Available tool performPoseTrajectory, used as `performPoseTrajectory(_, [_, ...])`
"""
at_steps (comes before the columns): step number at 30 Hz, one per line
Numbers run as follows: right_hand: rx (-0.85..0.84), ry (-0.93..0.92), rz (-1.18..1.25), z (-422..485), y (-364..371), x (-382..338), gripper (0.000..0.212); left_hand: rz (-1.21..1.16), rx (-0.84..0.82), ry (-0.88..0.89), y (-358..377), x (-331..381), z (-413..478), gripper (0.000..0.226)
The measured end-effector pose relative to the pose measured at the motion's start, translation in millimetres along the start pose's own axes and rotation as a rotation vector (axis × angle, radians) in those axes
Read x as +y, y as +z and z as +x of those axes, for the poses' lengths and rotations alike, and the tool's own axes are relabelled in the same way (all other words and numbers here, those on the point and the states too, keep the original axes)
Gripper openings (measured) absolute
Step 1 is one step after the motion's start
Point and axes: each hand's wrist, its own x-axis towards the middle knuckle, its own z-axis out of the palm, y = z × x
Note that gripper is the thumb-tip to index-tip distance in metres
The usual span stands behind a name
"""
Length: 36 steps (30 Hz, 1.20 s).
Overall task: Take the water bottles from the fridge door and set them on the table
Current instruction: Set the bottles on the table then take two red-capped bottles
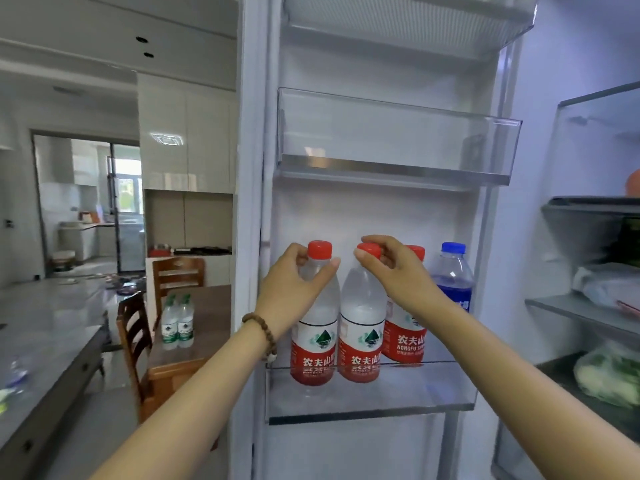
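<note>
Three red-capped water bottles and one blue-capped bottle (453, 275) stand in the lower fridge door shelf (370, 403). My left hand (291, 289) wraps the neck of the left red-label bottle (313, 344). My right hand (394, 265) pinches the cap of the middle red-label bottle (362, 341). The third red-label bottle (403, 337) stands behind my right wrist, partly hidden. Both gripped bottles still rest upright in the shelf. Two green-label bottles (177, 322) stand on the wooden table (201, 337) at the left.
An empty clear door bin (394, 143) hangs above the bottles. Fridge shelves with bagged food (609, 379) are at the right. Wooden chairs (135, 344) flank the table. A grey counter (45, 341) runs along the left.
</note>
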Motion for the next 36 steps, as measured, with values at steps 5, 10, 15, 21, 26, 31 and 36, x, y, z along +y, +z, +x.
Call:
performPoseTrajectory(5, [-0.046, -0.060, 0.250, -5.2, -6.3, 14.2, 0.032, -0.108, -0.007, 0.051, 7.7, 9.9, -14.8, 0.028])
performPoseTrajectory(10, [-0.044, -0.119, 0.314, -7.2, 0.4, 22.3, 0.031, -0.227, 0.147, -0.027, 30.0, 15.6, -27.7, 0.028])
performPoseTrajectory(15, [-0.047, -0.171, 0.324, -9.9, 0.1, 22.5, 0.027, -0.263, 0.185, -0.010, 34.1, 24.6, -34.8, 0.036])
performPoseTrajectory(21, [0.003, -0.134, 0.461, -12.9, -2.1, 21.7, 0.028, -0.234, 0.171, 0.050, 35.1, 45.6, -49.0, 0.027])
performPoseTrajectory(26, [0.096, -0.188, 0.533, -11.5, -20.2, 0.8, 0.024, -0.225, 0.265, 0.168, 10.1, 88.3, -44.4, 0.018])
performPoseTrajectory(31, [0.131, -0.351, 0.594, -8.9, -47.1, -50.0, 0.024, -0.145, 0.395, 0.272, -30.5, 132.8, -48.2, 0.022])
performPoseTrajectory(36, [0.046, -0.314, 0.702, -18.7, -38.0, -74.5, 0.021, -0.144, 0.532, 0.209, -67.8, 129.8, -62.2, 0.026])
